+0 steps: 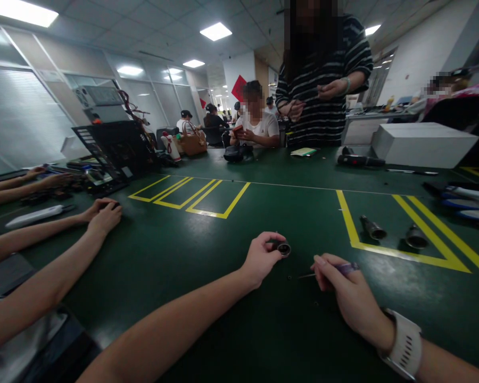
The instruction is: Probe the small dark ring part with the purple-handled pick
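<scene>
My left hand (pixel 263 256) pinches a small round metal fitting (pixel 283 249), its hollow end turned towards me. In my right hand (pixel 338 282) is a screwdriver (pixel 349 268) with a purplish handle, its thin shaft pointing left just above the green table. The fitting and the screwdriver are apart. By the screwdriver's tip lies a tiny dark ring-like piece (pixel 289 277). Further right, inside a yellow-taped outline, lie two similar metal fittings: a longer one with a narrow neck (pixel 373 229) and a second one with its wide mouth facing me (pixel 417 236).
Yellow tape outlines (pixel 207 214) mark the green table (pixel 175 276). On my left a co-worker's hands (pixel 106 215) work close by, near a white tool (pixel 35 215). A white box (pixel 425 144) and a black power tool (pixel 359 158) stand far right. A person in stripes (pixel 319 117) stands opposite.
</scene>
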`<state>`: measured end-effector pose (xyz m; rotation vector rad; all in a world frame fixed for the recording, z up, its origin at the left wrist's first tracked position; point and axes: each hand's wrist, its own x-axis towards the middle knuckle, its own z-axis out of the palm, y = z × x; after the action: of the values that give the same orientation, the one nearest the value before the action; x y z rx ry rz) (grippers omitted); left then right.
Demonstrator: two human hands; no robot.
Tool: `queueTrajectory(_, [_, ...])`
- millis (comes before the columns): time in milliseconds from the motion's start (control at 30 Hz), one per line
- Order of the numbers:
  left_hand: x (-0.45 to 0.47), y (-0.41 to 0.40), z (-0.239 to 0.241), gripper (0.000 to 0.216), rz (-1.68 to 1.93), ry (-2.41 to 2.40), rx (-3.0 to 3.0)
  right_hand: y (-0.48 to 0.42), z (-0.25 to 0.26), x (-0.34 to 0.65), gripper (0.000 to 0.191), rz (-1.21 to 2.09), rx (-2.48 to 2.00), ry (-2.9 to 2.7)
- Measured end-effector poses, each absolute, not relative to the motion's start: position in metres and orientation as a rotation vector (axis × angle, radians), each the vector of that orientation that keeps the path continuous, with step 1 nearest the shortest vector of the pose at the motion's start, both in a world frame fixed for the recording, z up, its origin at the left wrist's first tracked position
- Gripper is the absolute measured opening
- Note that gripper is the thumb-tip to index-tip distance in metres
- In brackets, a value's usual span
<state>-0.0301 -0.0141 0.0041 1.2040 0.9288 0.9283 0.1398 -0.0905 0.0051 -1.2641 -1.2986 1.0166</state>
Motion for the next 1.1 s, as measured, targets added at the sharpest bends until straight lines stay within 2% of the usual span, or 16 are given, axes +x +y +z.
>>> queueTrajectory(433, [-0.031,-0.013,-0.002,0.031,0.966,0.904,1.247,-0.094,0.024,0.137,0.043,0.915,-1.448,-1.454])
queueTrajectory(567, [-0.032,-0.012,-0.002,0.032,0.949,0.896,1.252,-0.092,0.017,0.141,0.041,0.882,-1.37,-1.367])
queueTrajectory(933, [-0.032,-0.013,-0.001,0.031,0.958,0.918,1.266,-0.091,0.026,0.136,0.043,0.953,-1.422,-1.505])
queueTrajectory(1100, [-0.029,-0.015,0.004,0.034,0.995,0.93,1.162,-0.089,0.023,0.137,0.041,1.122,-1.387,-1.287])
